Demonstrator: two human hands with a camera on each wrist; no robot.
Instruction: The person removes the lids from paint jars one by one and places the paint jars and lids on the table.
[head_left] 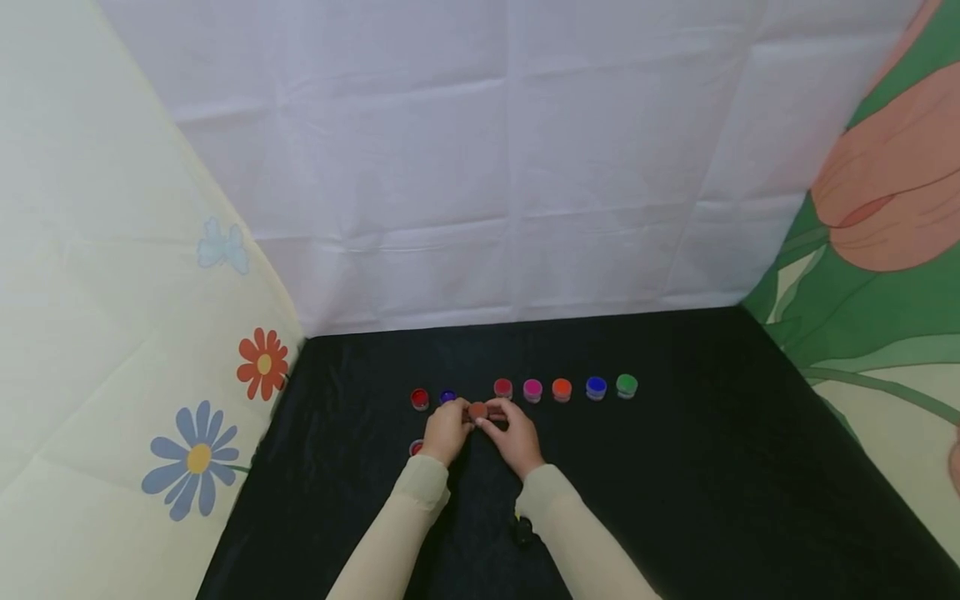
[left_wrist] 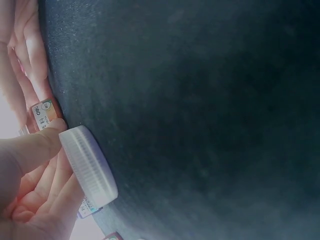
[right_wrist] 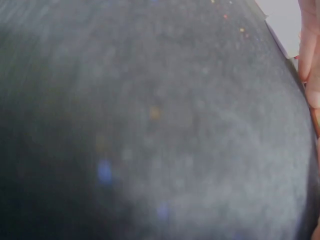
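Both hands meet at the front middle of the black cloth. Between them is a small round jar (head_left: pixel 477 410) with a brown-orange top. My left hand (head_left: pixel 446 432) pinches it from the left, and the left wrist view shows the thumb across its printed label (left_wrist: pixel 44 114). From the other side my right hand (head_left: pixel 517 439) holds it with thumb and fingers. A white ribbed lid (left_wrist: pixel 90 167) is close below the left fingers; whether they touch it I cannot tell. In the right wrist view, only some fingers (right_wrist: pixel 309 50) show at the edge.
Beyond the hands stands a row of small paint jars: red (head_left: pixel 420 399), purple (head_left: pixel 447 396), crimson (head_left: pixel 503 387), pink (head_left: pixel 532 390), orange (head_left: pixel 562 389), blue (head_left: pixel 596 387), green (head_left: pixel 627 385). Another red jar (head_left: pixel 416 447) is partly behind the left wrist. A dark object (head_left: pixel 522 531) lies by the right sleeve.
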